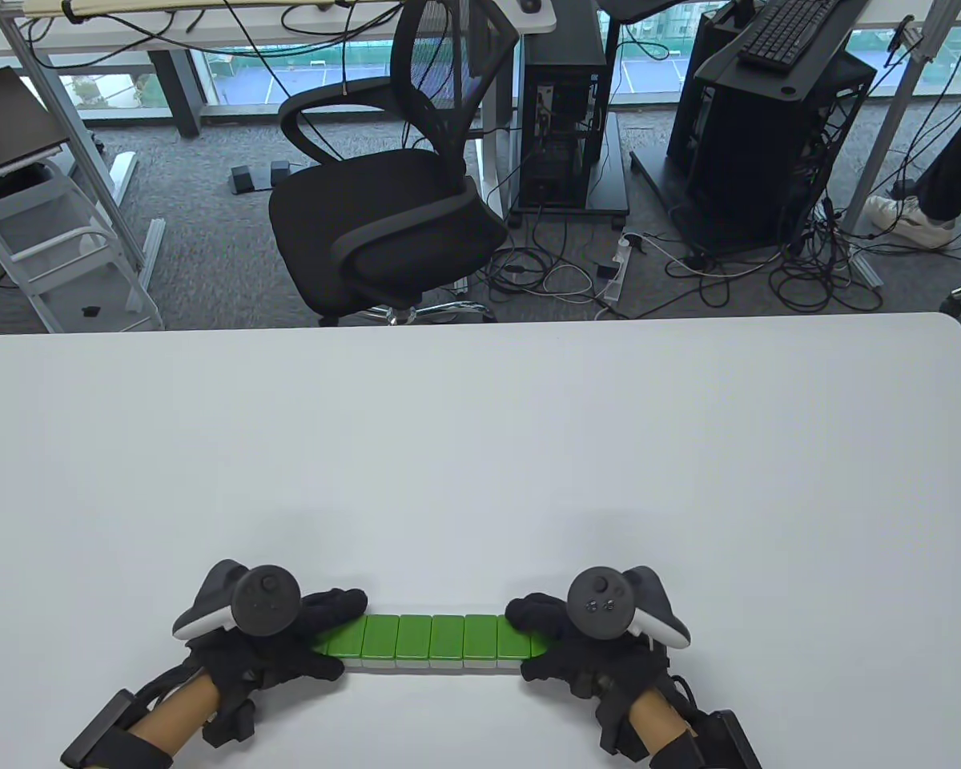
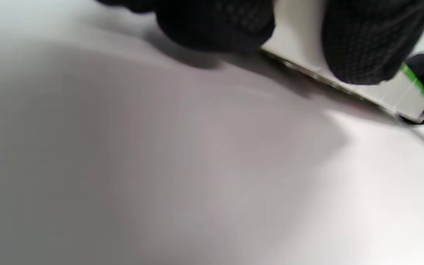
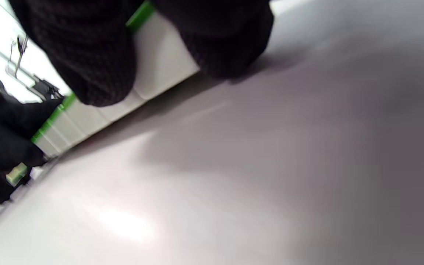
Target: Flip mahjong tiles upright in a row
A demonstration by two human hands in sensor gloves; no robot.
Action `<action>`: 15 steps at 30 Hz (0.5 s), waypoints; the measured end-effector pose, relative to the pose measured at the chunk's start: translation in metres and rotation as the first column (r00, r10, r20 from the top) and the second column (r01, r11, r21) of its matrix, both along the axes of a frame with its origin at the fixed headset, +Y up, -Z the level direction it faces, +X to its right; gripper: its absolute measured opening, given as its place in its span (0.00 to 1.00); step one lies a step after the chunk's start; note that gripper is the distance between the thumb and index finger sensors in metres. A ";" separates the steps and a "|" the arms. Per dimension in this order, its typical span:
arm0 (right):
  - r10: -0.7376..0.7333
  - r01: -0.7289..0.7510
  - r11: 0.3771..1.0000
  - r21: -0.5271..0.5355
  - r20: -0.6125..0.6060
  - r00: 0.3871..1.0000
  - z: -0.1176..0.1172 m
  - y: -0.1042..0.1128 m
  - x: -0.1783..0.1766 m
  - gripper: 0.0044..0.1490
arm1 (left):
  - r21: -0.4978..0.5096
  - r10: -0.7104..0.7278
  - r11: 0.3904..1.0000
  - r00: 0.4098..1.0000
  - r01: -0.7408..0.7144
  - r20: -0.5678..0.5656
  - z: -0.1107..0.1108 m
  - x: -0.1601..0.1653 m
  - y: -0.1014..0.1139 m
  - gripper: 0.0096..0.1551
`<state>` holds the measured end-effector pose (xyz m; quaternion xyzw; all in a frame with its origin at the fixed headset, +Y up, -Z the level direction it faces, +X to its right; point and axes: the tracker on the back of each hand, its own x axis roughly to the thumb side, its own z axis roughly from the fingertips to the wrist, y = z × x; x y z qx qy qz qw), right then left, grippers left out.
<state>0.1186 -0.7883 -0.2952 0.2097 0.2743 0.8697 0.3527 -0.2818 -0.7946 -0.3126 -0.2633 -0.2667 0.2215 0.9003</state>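
left hand (image 1: 288, 633) grips tile row (image 1: 431, 639) at its 9 o'clock end, right hand (image 1: 564, 641) at 3 o'clock, green backs up on counter (image 1: 480, 448)

A row of green-backed mahjong tiles (image 1: 431, 639) sits edge to edge at the counter's 6 o'clock edge, green sides up, white sides facing the near edge.

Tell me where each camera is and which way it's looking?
Table view: up above, looking down and forward at the white table; shows left hand and right hand at the ends of the tile row.
Left wrist view: low by the table, facing along the tile row; left hand's fingers hang in.
Right wrist view: low, facing the tile row; right hand's fingers show.
All three share the tiles.
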 end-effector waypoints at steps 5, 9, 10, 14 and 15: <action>-0.181 0.202 0.953 -0.227 0.110 0.977 -0.023 -0.011 0.012 0.36 | -0.257 0.176 0.947 0.980 -0.194 -0.092 -0.028 -0.007 -0.011 0.37; -0.218 0.255 0.941 -0.222 0.178 0.960 -0.035 -0.011 0.016 0.30 | -0.287 0.204 0.927 0.966 -0.242 -0.156 -0.043 -0.008 -0.013 0.32; -0.220 0.257 0.942 -0.214 0.184 0.958 -0.037 -0.010 0.016 0.28 | -0.285 0.205 0.926 0.964 -0.246 -0.168 -0.045 -0.007 -0.013 0.31; -0.209 0.243 0.950 -0.198 0.175 0.962 -0.043 -0.009 0.014 0.27 | -0.243 0.198 0.941 0.964 -0.237 -0.175 -0.045 -0.006 -0.011 0.31; -0.209 0.242 0.950 -0.197 0.176 0.962 -0.043 -0.009 0.014 0.27 | -0.232 0.194 0.945 0.965 -0.232 -0.176 -0.044 -0.006 -0.010 0.31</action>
